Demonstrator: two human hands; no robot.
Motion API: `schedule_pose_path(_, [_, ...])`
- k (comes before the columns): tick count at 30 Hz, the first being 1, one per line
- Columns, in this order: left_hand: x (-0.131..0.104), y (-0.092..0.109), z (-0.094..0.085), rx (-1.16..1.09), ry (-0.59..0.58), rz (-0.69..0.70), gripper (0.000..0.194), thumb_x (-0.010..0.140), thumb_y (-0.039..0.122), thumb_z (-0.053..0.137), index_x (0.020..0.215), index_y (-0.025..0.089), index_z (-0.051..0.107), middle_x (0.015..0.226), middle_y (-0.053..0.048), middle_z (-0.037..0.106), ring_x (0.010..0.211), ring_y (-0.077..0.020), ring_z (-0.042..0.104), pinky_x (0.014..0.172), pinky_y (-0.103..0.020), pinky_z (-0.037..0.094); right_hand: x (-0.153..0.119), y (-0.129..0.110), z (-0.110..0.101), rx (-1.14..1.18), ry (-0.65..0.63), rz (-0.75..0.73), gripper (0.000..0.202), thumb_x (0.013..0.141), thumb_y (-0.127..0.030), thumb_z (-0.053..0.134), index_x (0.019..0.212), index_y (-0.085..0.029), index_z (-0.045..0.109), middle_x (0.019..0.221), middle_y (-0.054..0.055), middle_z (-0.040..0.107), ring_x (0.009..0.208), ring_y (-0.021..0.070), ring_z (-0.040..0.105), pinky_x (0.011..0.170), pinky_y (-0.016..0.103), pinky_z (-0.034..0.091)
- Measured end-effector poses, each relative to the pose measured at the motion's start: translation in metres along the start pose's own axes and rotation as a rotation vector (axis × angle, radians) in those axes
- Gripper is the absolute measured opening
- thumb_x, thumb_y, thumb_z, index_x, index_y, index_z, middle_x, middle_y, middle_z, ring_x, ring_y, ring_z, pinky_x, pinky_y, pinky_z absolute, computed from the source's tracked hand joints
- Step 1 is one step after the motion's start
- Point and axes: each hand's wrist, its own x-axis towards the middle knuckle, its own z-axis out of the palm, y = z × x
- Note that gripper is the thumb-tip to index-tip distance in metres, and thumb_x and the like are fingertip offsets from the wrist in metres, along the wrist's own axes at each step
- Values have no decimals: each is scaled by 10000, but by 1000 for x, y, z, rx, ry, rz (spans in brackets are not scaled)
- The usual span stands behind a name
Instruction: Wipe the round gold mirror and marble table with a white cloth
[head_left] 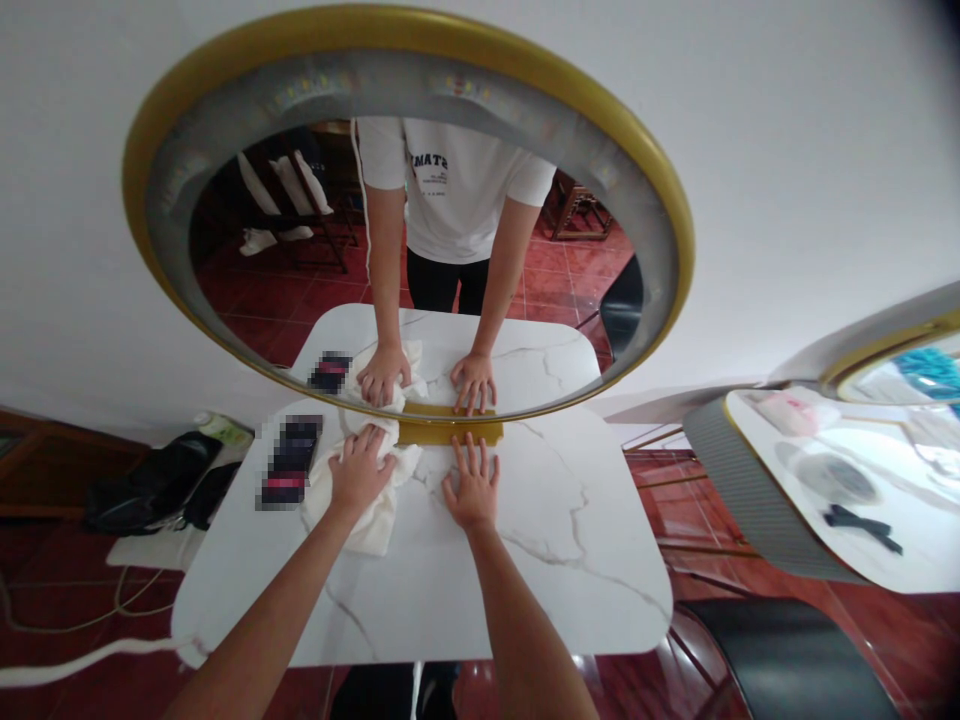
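Note:
On the white marble-patterned table (570, 560), my left hand (361, 475) lies over a crumpled white cloth (375, 525), pressing it down with thumb and fingers apart. My right hand (472, 485) rests flat with its fingers spread and holds nothing. Its fingertips reach the gold base (427, 432) of a large oval mirror (409, 22). Both hands and the cloth show again in the mirror's glass. Left of the cloth lies a dark, pixelated flat object (291, 462), whose kind I cannot make out.
The gold-rimmed mirror overhangs the table's back edge against a white wall. To the right are a black chair (802, 660) and a second table (915, 540) with a black item (862, 525) on it. A black bag (154, 485) and white cables are at the left.

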Motion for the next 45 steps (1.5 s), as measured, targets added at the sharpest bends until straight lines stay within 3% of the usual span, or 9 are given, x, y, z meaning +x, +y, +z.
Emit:
schedule_pose_path(8, [-27, 10, 9, 42, 16, 11, 473, 872, 314, 387, 1334, 232, 441, 1433, -93, 403, 1229, -314, 359, 879, -516, 385, 0, 0, 1, 12, 8, -2, 724, 873, -495, 410, 1473, -309, 49, 1554, -11, 98, 1424, 247, 6, 1122, 491, 51])
schedule_pose_path(19, [18, 10, 0, 1, -57, -3, 460, 865, 327, 396, 1313, 237, 444, 1426, -94, 413, 1192, -301, 396, 877, -551, 393, 0, 1, 2, 4, 9, -13, 724, 870, -508, 406, 1473, -316, 54, 1555, -19, 77, 1424, 247, 10, 1121, 491, 55])
schedule_pose_path(32, [-21, 26, 6, 30, -62, 84, 468, 854, 287, 405, 1316, 230, 456, 1432, -96, 403, 1237, -319, 343, 883, -553, 388, -1, -1, 0, -13, 19, -11, 731, 868, -509, 404, 1476, -297, 57, 1553, 3, 112, 1423, 246, 8, 1118, 496, 52])
schedule_pose_path(45, [8, 33, 0, 8, -118, 4, 461, 854, 324, 420, 1303, 221, 453, 1396, -130, 413, 1232, -320, 342, 865, -547, 418, -1, 0, 2, -12, 11, -10, 716, 874, -509, 398, 1473, -315, 55, 1555, -26, 80, 1423, 242, -1, 1121, 481, 49])
